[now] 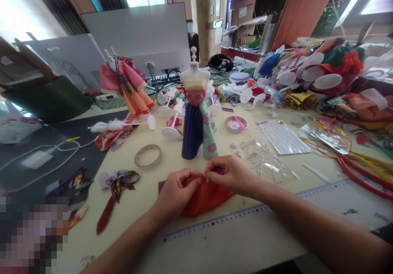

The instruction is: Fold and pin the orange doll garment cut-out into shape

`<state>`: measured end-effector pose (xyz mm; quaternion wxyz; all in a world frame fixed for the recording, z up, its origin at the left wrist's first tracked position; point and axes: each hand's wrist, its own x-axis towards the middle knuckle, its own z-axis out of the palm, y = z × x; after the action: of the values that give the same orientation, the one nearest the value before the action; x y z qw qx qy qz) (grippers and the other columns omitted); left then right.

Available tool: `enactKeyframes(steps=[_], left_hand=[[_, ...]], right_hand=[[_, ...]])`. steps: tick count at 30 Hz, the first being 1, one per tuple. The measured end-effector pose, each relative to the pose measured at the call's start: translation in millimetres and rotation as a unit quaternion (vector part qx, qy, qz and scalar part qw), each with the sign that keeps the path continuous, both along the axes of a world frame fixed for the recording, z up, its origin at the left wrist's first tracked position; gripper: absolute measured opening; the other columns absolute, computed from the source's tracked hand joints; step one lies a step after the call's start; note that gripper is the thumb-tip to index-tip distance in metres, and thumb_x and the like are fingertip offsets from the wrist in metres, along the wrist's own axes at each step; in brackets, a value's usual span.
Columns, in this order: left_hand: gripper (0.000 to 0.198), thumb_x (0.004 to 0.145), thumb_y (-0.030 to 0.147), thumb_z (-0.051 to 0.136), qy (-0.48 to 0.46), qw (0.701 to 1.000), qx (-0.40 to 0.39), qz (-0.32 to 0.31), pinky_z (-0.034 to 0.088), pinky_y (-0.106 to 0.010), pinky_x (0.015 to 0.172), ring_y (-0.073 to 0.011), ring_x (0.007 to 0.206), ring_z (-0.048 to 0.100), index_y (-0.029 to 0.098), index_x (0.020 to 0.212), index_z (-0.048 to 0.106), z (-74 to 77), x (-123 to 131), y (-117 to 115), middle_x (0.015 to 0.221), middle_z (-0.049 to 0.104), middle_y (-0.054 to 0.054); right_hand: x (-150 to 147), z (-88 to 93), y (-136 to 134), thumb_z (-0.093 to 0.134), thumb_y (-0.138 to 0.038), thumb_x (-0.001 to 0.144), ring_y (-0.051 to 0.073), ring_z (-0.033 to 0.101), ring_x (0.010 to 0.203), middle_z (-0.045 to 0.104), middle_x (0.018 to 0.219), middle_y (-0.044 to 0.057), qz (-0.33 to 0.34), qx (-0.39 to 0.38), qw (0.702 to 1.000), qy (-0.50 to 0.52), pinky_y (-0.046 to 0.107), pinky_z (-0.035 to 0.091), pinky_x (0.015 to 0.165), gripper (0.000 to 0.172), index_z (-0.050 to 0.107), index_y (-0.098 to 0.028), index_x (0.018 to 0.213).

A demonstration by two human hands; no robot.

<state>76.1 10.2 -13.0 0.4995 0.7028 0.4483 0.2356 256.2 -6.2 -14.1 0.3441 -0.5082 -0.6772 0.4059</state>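
Observation:
Low over the table's front, both my hands meet at a piece of red-orange fabric point(202, 198). My left hand point(178, 188) pinches its upper edge between thumb and fingers. Beside it, my right hand point(225, 173) is closed at the same edge, thumb and forefinger together around a tiny pale bit that I cannot make out. A patch of purple cloth shows under the fingers. Just behind the hands stands a small white mannequin point(195, 75) dressed in a yellow and red top, with a navy and a flowered green panel below.
A long ruler point(245, 213) lies in front of the fabric. Around it are a tape roll point(147, 156), a small round dish point(236, 124), a clear bag of beads point(264, 159) and red-handled scissors point(346, 163). Another dressed mannequin point(123, 83), a monitor point(138, 36) and heaped cloth stand behind.

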Motion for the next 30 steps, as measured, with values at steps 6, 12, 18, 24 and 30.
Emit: enactKeyframes(steps=[6,12,18,24,30], left_hand=[[0.021,0.080,0.032,0.055,0.001,1.000,-0.009,0.002,0.043,-0.021,0.059,-0.0155,0.071,0.058,0.015,0.084,0.066,0.4,-0.2,-0.2,0.078,0.067,-0.003],[0.021,0.080,0.031,0.055,-0.007,1.000,-0.011,0.003,0.044,-0.022,0.061,-0.0162,0.073,0.059,0.015,0.085,0.067,0.3,0.2,0.0,0.082,0.069,-0.004],[0.020,0.080,0.029,0.055,0.002,1.000,0.022,-0.003,0.044,-0.023,0.063,-0.0171,0.074,0.059,0.015,0.085,0.067,-1.2,0.4,0.0,0.080,0.067,-0.004],[0.018,0.077,0.028,0.055,0.012,0.999,0.049,-0.002,0.042,-0.022,0.061,-0.0158,0.070,0.057,0.015,0.080,0.066,-0.7,1.5,-1.2,0.074,0.065,-0.003],[0.016,0.075,0.027,0.056,0.010,0.999,0.049,0.017,0.040,-0.021,0.059,-0.0139,0.065,0.054,0.015,0.072,0.064,-0.4,3.7,-1.4,0.068,0.062,-0.002]], right_hand=[[0.1,3.1,0.0,0.050,-0.011,0.073,0.010,0.053,0.061,0.063,0.065,-0.001,0.006,0.004,1.000,-0.004,0.021,0.039,0.056,0.016,0.063,-0.016,0.067],[-0.5,5.9,-0.7,0.047,-0.010,0.077,0.011,0.057,0.065,0.064,0.069,0.000,-0.006,0.027,1.000,-0.009,0.023,0.042,0.062,0.019,0.064,-0.016,0.070],[-0.8,0.6,-0.7,0.056,-0.014,0.075,0.011,0.056,0.067,0.064,0.074,0.000,-0.002,0.048,0.998,-0.027,0.023,0.042,0.060,0.009,0.065,-0.016,0.077],[-0.5,-1.1,-0.9,0.056,-0.012,0.073,0.009,0.053,0.061,0.061,0.067,-0.002,0.007,0.052,0.998,-0.037,0.021,0.040,0.056,0.007,0.061,-0.016,0.070],[-1.9,-0.4,-2.2,0.055,-0.010,0.071,0.008,0.052,0.060,0.060,0.066,-0.003,0.010,0.052,0.998,-0.037,0.020,0.039,0.055,0.008,0.059,-0.016,0.068]])
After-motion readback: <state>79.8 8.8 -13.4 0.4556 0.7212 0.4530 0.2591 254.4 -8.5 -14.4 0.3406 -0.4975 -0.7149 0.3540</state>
